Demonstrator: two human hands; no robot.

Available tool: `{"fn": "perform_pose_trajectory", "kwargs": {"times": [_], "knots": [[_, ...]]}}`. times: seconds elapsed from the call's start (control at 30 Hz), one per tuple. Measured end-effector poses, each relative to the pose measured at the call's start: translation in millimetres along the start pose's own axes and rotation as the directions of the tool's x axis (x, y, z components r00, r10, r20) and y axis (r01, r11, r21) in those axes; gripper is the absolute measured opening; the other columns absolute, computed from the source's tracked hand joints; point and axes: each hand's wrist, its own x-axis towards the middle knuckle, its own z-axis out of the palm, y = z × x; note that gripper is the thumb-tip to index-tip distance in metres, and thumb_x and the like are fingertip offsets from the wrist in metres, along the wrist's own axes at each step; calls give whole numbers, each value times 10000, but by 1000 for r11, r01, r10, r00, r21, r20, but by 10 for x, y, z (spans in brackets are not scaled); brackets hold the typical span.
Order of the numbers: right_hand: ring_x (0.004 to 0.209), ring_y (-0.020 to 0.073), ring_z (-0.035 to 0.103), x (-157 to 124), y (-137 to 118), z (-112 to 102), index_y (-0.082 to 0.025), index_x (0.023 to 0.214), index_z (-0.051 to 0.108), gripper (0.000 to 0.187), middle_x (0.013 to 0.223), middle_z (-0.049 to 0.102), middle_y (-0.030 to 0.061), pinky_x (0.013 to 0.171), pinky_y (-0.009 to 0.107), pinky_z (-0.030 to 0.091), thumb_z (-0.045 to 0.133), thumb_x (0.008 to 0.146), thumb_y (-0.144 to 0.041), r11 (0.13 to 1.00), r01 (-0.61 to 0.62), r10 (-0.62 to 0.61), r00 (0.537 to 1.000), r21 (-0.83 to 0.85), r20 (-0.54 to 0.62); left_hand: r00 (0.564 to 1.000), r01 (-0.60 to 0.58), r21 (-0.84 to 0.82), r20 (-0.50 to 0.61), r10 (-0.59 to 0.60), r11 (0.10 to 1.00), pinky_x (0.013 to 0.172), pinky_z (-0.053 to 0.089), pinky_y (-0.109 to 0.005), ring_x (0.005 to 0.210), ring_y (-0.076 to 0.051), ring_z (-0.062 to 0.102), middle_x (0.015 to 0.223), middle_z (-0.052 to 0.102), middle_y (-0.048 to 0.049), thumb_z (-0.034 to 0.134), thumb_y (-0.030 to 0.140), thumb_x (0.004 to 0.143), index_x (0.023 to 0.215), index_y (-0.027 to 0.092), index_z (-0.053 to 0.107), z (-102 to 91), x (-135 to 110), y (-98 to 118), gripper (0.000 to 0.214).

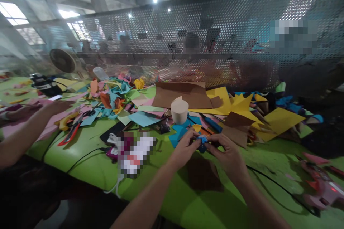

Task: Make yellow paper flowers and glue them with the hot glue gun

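Observation:
My left hand (185, 148) and my right hand (227, 152) meet over the green table (166, 193). Between their fingertips is a small crumpled blue paper piece (203, 139), pinched from both sides. Its exact shape is partly covered by the fingers. Under the hands lies a square of dark brown paper (205, 177). Just beyond them stands a cream paper roll (179, 111), upright, with blue paper scraps (174, 137) by its base.
A pink glue gun (319, 189) lies at right, its black cable (279, 179) crossing the table. Coloured paper piles up behind. Left are red-handled cutters (71, 134), a phone (138, 154) and a co-worker's arm (34, 125). A perforated metal screen (161, 43) stands at the back.

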Motion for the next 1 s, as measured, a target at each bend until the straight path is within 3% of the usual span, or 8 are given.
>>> {"fn": "perform_pose_trajectory", "kwargs": {"times": [0.1,0.33,0.5,0.67,0.8,1.0], "knots": [[727,202,605,-9,14,-4,-235,868,734,85,835,677,47,672,321,497,719,823,-306,1000,7,-6,1000,-26,22,1000,2,-27,1,-2,1000,856,463,-284,918,-176,539,961,551,-32,548,425,948,943,207,557,7,4,5,219],[739,198,617,-28,76,11,-221,859,719,136,834,678,44,660,304,500,682,866,-352,992,52,-55,998,-116,-17,999,-35,104,6,35,994,961,435,-305,1030,-195,523,1031,571,-50,520,414,966,979,205,574,3,3,-32,216],[709,180,611,-24,84,1,-227,860,717,110,807,674,26,649,283,497,678,880,-327,990,84,-88,996,-118,-34,1000,1,57,18,-2,998,1000,414,-313,1095,-200,522,1125,583,-51,497,464,970,1012,208,583,-2,-22,-6,273],[748,184,635,-27,90,-7,-235,858,718,69,821,684,23,673,279,504,667,882,-275,984,136,-139,990,-117,-18,998,26,19,48,-27,999,960,431,-299,1048,-190,538,1071,593,-36,521,497,950,1016,199,597,13,-27,34,315],[766,190,650,-31,92,0,-231,842,719,63,824,693,26,688,285,510,672,873,-261,984,139,-142,990,-110,-20,998,14,17,59,-15,1000,919,442,-287,979,-178,539,1002,578,-32,523,490,949,993,183,600,24,-19,27,319],[733,184,631,-30,91,-7,-232,838,718,92,804,687,18,659,278,500,675,874,-305,992,91,-92,996,-88,-15,1000,17,27,24,-18,999,945,430,-294,1029,-194,525,1025,580,-41,553,471,937,969,183,604,18,-16,16,294]]}}
